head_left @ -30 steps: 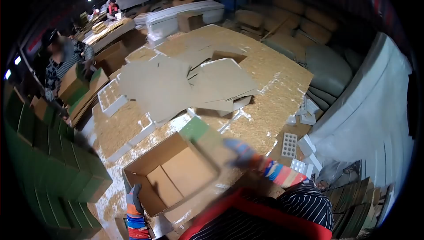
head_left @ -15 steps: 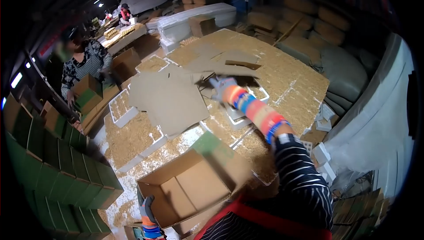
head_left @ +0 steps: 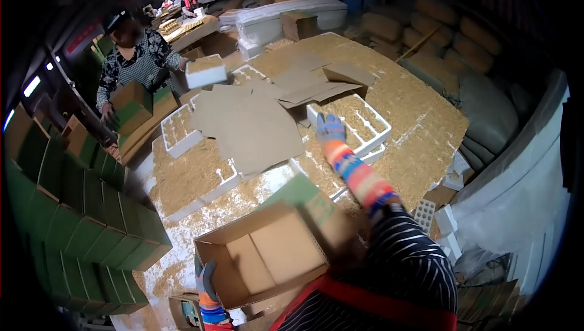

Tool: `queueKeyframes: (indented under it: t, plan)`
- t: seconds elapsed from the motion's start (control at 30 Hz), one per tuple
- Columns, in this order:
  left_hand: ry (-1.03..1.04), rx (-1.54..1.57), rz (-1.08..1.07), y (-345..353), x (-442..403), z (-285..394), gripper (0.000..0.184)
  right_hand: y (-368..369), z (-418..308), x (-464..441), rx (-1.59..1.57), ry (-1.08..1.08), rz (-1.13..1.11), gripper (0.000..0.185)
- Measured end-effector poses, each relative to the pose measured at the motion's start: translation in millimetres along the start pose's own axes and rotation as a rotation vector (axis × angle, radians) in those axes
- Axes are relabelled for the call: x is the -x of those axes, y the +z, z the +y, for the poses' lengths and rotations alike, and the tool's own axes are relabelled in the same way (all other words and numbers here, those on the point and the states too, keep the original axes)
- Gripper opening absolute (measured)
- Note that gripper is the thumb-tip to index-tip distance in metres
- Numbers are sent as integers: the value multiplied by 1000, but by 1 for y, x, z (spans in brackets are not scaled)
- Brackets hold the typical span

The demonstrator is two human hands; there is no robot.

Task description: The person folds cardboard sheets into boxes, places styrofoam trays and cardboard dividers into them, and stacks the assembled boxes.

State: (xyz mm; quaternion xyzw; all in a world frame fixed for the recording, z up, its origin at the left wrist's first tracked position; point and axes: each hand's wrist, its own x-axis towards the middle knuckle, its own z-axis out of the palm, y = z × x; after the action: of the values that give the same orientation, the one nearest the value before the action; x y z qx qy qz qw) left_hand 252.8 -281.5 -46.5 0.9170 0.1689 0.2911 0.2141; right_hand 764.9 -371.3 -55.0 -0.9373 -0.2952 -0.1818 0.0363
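An open cardboard box [head_left: 277, 252] stands at the front of the work surface, its inside bare. My left hand [head_left: 208, 279], in a grey and orange glove, grips the box's left wall near the front corner. Further out, my right hand [head_left: 331, 129], gloved and with a striped sleeve cover, lies with stretched fingers against the near-left end of a white foam tray [head_left: 378, 125]. That tray has dividers and is filled with sawdust-like material. Left of it, flat cardboard sheets [head_left: 246, 130] lie over other trays, and one bent piece [head_left: 350, 74] leans up behind.
Green and brown boxes [head_left: 91, 209] are stacked at my left. Across the table a co-worker [head_left: 143, 57] holds a white foam tray [head_left: 205, 72] beside a box. Sawdust-covered trays [head_left: 420, 118] spread to the right. Plastic sheeting [head_left: 517, 191] hangs at far right.
My right hand has come from the cardboard pieces to the foam tray's end, which is now uncovered. The loose cardboard has shifted back. The co-worker now has a foam tray lifted.
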Motion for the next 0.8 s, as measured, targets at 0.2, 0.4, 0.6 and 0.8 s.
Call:
queueKeyframes:
  t: [0.2, 0.4, 0.6, 0.8]
  plan:
    - [-100, 241, -28, 21, -4, -23, 38, -27, 36, 92, 39, -475, 71, 60]
    - [-186, 386, 110, 16, -28, 5, 39, -95, 25, 53, -190, -664, 118, 62]
    - [-587, 860, 290, 24, -41, 13, 54, -258, -32, 128, -491, -846, 456, 72]
    - [-695, 1080, 423, 35, -37, 6, 39, -307, -58, 201, -746, -1152, 188, 72]
